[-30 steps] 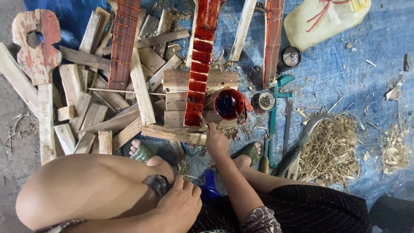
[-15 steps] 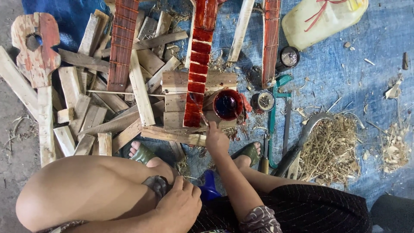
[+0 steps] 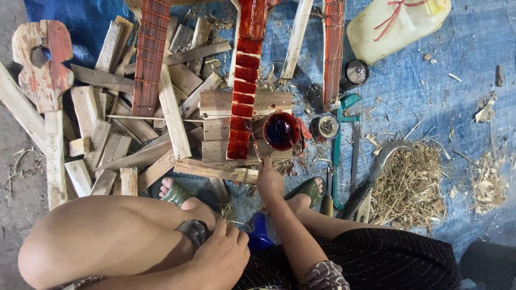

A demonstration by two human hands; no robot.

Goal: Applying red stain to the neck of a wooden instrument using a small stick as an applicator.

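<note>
My right hand (image 3: 269, 181) holds a thin brush (image 3: 252, 144), and its tip touches the lower end of a red-stained fretted neck (image 3: 244, 86). The neck lies across stacked wooden blocks (image 3: 215, 129). A small pot of dark red stain (image 3: 280, 130) stands just right of the brush. My left hand (image 3: 221, 253) rests low against my bent leg, with its fingers curled on a grey cloth (image 3: 191, 231). My feet are in green sandals (image 3: 177, 192) below the blocks.
Scrap wood strips (image 3: 107, 145) are heaped at left beside a small unfinished guitar body (image 3: 43, 59). Two more necks (image 3: 149, 53) (image 3: 333, 48) lie on the blue tarp (image 3: 457, 80). At right are a white jerrycan (image 3: 395, 24), a teal clamp (image 3: 338, 150), a sickle (image 3: 376, 166) and shavings (image 3: 411, 185).
My right hand with the brush has drawn back slightly toward me along the neck's end. Nothing else has moved.
</note>
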